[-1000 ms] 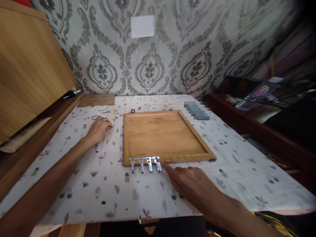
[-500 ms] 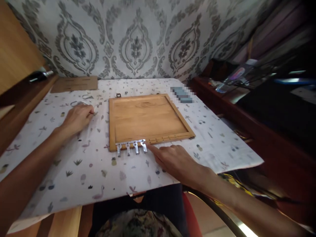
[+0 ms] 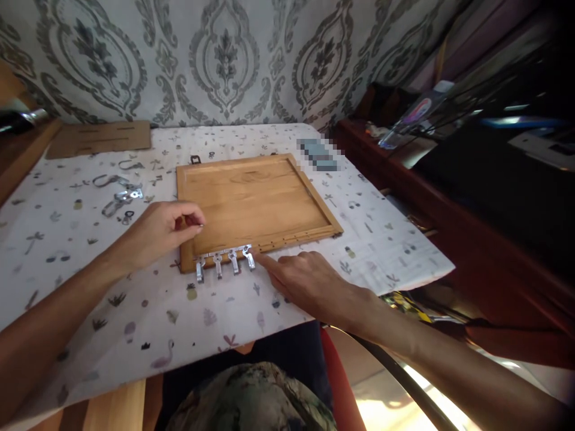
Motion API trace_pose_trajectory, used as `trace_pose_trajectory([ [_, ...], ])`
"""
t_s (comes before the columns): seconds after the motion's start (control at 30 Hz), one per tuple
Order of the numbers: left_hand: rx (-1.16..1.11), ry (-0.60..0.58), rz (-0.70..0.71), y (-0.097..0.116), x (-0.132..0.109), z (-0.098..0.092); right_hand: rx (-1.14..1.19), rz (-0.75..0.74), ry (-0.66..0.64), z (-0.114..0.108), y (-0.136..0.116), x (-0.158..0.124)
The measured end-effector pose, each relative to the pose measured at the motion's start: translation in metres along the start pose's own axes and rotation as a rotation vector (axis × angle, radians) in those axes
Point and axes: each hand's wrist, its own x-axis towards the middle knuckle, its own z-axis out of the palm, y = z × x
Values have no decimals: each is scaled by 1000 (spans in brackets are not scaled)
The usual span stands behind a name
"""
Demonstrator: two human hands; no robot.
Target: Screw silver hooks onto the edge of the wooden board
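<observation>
The left hand (image 3: 162, 230) hovers at the near-left corner of the wooden board (image 3: 251, 197), fingertips pinched on something too small to tell. The right hand (image 3: 309, 281) grasps nothing, with its forefinger stretched out just beside the rightmost of four metal hooks (image 3: 222, 261) on the board's near edge. Loose hooks (image 3: 117, 194) lie on the counter (image 3: 67, 269).

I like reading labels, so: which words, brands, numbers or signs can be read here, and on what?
No text can be read.
Grey item on the tablecloth: pixelated, unreadable.
Colourful packet at the right: label too blurred.
Wooden board and metal hooks: no lettering shows.
</observation>
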Motion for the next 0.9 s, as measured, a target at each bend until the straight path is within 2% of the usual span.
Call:
trace_pose_trajectory([
  [0.17,-144,-95,80,18,2,14,4,-21,-6,0,1,-1],
  [0.43,-224,-182,86,39,9,23,37,-49,69,7,3,-4],
  [0.7,-258,-199,167,50,11,30,14,-55,45,7,4,-4],
  [0.8,-229,-182,186,50,10,32,-7,-52,14,7,4,-4],
  [0.9,-187,-222,186,47,10,36,-3,-57,-2,6,5,-4],
])
